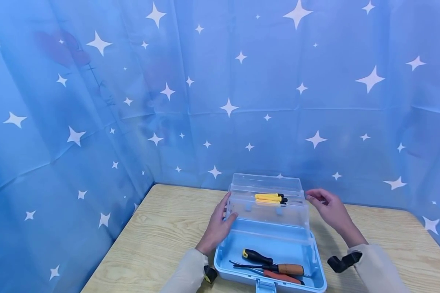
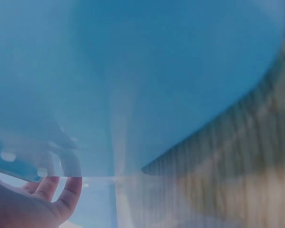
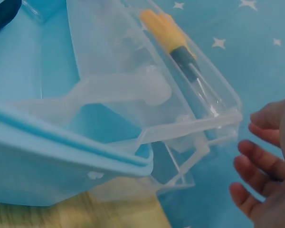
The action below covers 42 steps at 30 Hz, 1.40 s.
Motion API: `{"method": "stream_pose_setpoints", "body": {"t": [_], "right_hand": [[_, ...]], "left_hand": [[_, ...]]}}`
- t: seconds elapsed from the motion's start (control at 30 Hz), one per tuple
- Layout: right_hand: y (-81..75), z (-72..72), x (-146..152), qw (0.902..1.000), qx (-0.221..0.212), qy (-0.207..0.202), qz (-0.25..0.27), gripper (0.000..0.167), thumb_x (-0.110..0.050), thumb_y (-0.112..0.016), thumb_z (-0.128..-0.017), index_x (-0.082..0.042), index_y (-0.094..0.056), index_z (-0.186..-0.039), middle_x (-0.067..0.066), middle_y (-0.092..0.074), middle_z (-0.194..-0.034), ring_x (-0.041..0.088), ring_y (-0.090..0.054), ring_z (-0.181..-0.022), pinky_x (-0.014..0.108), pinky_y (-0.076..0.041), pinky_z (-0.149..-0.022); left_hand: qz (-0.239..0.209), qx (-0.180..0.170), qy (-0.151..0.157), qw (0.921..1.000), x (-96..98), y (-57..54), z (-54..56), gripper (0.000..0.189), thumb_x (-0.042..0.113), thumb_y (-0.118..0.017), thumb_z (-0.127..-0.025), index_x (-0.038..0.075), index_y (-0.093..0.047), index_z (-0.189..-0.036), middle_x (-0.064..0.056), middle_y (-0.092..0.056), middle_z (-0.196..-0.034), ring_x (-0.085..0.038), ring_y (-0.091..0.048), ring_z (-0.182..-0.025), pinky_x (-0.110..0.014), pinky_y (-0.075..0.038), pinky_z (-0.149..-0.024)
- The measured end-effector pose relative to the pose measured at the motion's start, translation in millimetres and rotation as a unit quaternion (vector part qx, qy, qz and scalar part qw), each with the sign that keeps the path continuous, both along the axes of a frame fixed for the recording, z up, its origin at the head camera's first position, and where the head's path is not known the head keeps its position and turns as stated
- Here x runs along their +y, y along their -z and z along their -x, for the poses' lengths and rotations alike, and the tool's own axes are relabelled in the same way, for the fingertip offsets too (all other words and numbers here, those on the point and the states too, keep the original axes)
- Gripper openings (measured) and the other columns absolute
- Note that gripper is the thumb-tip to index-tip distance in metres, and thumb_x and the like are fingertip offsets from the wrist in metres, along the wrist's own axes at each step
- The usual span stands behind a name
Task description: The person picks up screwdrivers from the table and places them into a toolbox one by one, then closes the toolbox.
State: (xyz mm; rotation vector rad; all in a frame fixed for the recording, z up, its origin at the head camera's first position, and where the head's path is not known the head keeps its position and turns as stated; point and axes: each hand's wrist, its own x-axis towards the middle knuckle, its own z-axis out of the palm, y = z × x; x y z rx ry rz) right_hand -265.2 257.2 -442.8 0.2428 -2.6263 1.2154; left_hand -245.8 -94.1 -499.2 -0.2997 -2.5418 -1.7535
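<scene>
A light blue toolbox (image 1: 220,266) stands unfolded, its clear plastic tray (image 1: 238,205) raised over the back. Several yellow-handled screwdrivers (image 1: 268,197) lie in the tray. Down in the blue base are a screwdriver with a black and yellow handle (image 1: 257,256), a wooden-handled screwdriver (image 1: 289,269) and an orange-red-handled tool (image 1: 280,277). My left hand (image 1: 220,226) holds the tray's left side, thumb in front and fingers behind. Beside the tray's right end is my right hand (image 1: 331,209), fingers loosely bent; the right wrist view shows a small gap between fingertips and tray (image 3: 228,118).
The toolbox rests on a wood-grain table (image 1: 161,232). A blue curtain with white stars (image 1: 205,101) hangs close behind the toolbox and along the left. The front latch (image 1: 265,286) hangs at the box's near side.
</scene>
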Motion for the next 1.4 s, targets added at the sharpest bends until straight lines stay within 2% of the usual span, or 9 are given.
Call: {"method": "stream_pose_setpoints", "body": {"t": [0.13,0.23,0.33,0.47,0.63,0.9,1.03,1.23,1.4], "right_hand": [[6.0,-1.1,4,0.9989,-0.041,0.004,0.02,0.041,-0.034,-0.045,-0.106,-0.002,-0.058,-0.129,0.017,-0.061,-0.111,0.012,-0.055,-0.087,0.026,-0.051,-0.066],[10.5,-2.1,6,0.9961,-0.077,-0.005,0.042,0.044,-0.034,-0.043,-0.106,-0.001,-0.054,-0.133,0.018,-0.059,-0.115,0.011,-0.058,-0.092,0.026,-0.054,-0.072],[15.7,-3.3,7,0.9916,-0.112,-0.013,0.063,0.046,-0.032,-0.041,-0.107,0.001,-0.049,-0.137,0.021,-0.056,-0.123,0.021,-0.06,-0.102,0.03,-0.056,-0.08],[23.5,-3.3,7,0.9856,-0.149,-0.022,0.077,0.048,-0.029,-0.036,-0.108,0.004,-0.041,-0.143,0.027,-0.052,-0.131,0.039,-0.056,-0.116,0.044,-0.056,-0.089],[30.5,-0.6,8,0.9791,-0.182,-0.029,0.087,0.056,-0.033,-0.03,-0.109,0.004,-0.031,-0.15,0.031,-0.042,-0.144,0.045,-0.049,-0.126,0.054,-0.05,-0.098],[33.4,0.7,6,0.9702,-0.215,-0.052,0.099,0.063,-0.039,-0.028,-0.108,0.004,-0.022,-0.154,0.033,-0.025,-0.155,0.051,-0.04,-0.134,0.062,-0.043,-0.103],[34.4,2.7,5,0.9671,-0.228,-0.052,0.1,0.067,-0.044,-0.024,-0.108,0.003,-0.019,-0.155,0.033,-0.027,-0.154,0.05,-0.041,-0.134,0.061,-0.043,-0.103],[34.5,3.4,3,0.9609,-0.242,-0.054,0.124,0.066,-0.043,-0.022,-0.108,0.001,-0.013,-0.157,0.032,-0.025,-0.156,0.049,-0.039,-0.136,0.06,-0.041,-0.106],[33.6,1.9,1,0.9594,-0.241,-0.058,0.135,0.067,-0.044,-0.021,-0.108,0.0,-0.011,-0.158,0.031,-0.026,-0.156,0.049,-0.037,-0.137,0.059,-0.039,-0.108]], "left_hand": [[-0.002,-0.001,0.001,1.0,-1.0,-0.9,0.1,0.062,0.039,-0.052,-0.102,0.045,-0.02,-0.155,0.008,-0.037,-0.153,-0.022,-0.045,-0.131,-0.053,-0.043,-0.105],[-0.011,-0.001,0.005,0.9999,-2.1,-0.4,1.1,0.064,0.041,-0.052,-0.102,0.044,-0.019,-0.156,0.008,-0.038,-0.153,-0.022,-0.045,-0.133,-0.053,-0.042,-0.106],[-0.019,-0.004,0.011,0.9998,-4.5,1.1,2.9,0.064,0.044,-0.052,-0.101,0.043,-0.019,-0.156,0.007,-0.039,-0.152,-0.023,-0.044,-0.133,-0.053,-0.042,-0.106],[-0.031,-0.018,0.007,0.9993,-9.5,2.3,6.9,0.061,0.048,-0.05,-0.101,0.042,-0.023,-0.155,0.004,-0.042,-0.149,-0.023,-0.045,-0.131,-0.052,-0.043,-0.104],[-0.049,-0.023,-0.004,0.9985,-15.6,2.2,17.7,0.057,0.048,-0.041,-0.104,0.029,-0.027,-0.156,-0.006,-0.043,-0.148,-0.028,-0.046,-0.13,-0.053,-0.042,-0.105],[-0.08,-0.069,-0.014,0.9944,-20.9,1.0,38.0,0.065,0.059,-0.02,-0.104,0.023,-0.025,-0.157,-0.019,-0.036,-0.154,-0.039,-0.041,-0.136,-0.06,-0.038,-0.108],[-0.097,-0.083,0.004,0.9918,-21.1,2.1,46.1,0.07,0.059,-0.013,-0.104,0.017,-0.019,-0.159,-0.024,-0.031,-0.156,-0.043,-0.036,-0.14,-0.058,-0.033,-0.113],[-0.155,-0.12,0.047,0.9795,-18.6,4.7,52.0,0.083,0.07,-0.012,-0.099,0.014,-0.008,-0.161,-0.028,-0.03,-0.156,-0.042,-0.034,-0.142,-0.053,-0.028,-0.118],[-0.163,-0.117,0.054,0.9783,-17.0,5.8,53.2,0.083,0.068,-0.01,-0.099,0.012,-0.003,-0.16,-0.028,-0.034,-0.154,-0.043,-0.035,-0.141,-0.054,-0.029,-0.117]]}}
